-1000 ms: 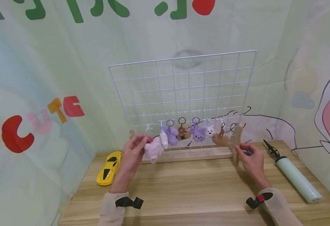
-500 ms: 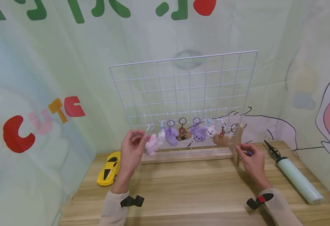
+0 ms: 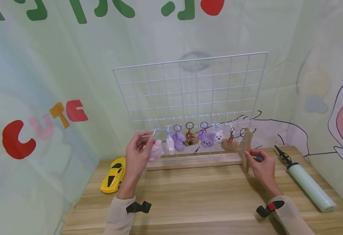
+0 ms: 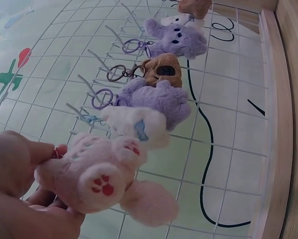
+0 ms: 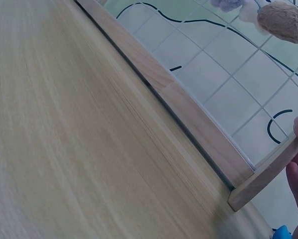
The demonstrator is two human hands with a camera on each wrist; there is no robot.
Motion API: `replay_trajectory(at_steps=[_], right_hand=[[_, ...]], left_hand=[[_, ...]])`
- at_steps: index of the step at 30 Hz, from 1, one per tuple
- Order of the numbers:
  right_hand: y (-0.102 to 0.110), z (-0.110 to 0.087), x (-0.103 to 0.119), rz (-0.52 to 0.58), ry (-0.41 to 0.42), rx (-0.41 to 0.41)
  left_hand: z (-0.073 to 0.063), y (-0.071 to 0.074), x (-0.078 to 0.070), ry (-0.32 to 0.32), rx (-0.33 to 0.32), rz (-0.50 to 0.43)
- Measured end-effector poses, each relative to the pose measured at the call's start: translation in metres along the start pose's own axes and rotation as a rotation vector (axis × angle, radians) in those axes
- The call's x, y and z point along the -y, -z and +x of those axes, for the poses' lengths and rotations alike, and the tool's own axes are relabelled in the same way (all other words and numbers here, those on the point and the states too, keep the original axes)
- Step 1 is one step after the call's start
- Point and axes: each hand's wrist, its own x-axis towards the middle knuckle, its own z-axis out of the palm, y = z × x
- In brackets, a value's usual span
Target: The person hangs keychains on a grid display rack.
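Observation:
My left hand (image 3: 137, 153) pinches the red clasp of a pink plush keychain (image 3: 157, 150) beside the leftmost white hook (image 3: 154, 132) on the wire grid (image 3: 190, 60). In the left wrist view, the pink plush (image 4: 96, 174) shows a red paw print, and my thumb and fingers close in at its left side. To its right hang a white plush (image 3: 170, 144), a purple plush (image 3: 178, 142), a brown plush (image 3: 190, 139) and several more. My right hand (image 3: 262, 166) holds the grid's right wooden post (image 3: 247, 148) between thumb and fingers.
A yellow toy car (image 3: 113, 175) sits on the wooden table (image 3: 201, 195) at the left. On the right lies a pale green hand pump (image 3: 309, 186) with a black tip. The stand's wooden base bar (image 3: 195, 162) runs along below the grid. Printed cloth hangs behind.
My left hand has moved up slightly toward the leftmost hook with the pink plush keychain, which has turned and swung away from the white plush. My right hand has stayed at the post.

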Motion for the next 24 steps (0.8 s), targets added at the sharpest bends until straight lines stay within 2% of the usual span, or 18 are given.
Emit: replay_trajectory(at_steps=[5, 9, 17, 24], right_hand=[[0.0, 0.0, -0.002, -0.007, -0.006, 0.005], [0.002, -0.001, -0.002, -0.009, -0.012, 0.003], [0.003, -0.001, -0.002, 0.002, 0.001, -0.002], [0.001, -0.003, -0.004, 0.016, 0.003, -0.002]], left_hand=[[0.002, -0.002, 0.006, -0.022, -0.001, -0.002], [0.005, -0.006, 0.01, -0.038, -0.03, 0.029], [0.018, -0.015, 0.018, 0.039, -0.12, 0.13], [0.018, -0.015, 0.022, 0.047, -0.185, 0.163]])
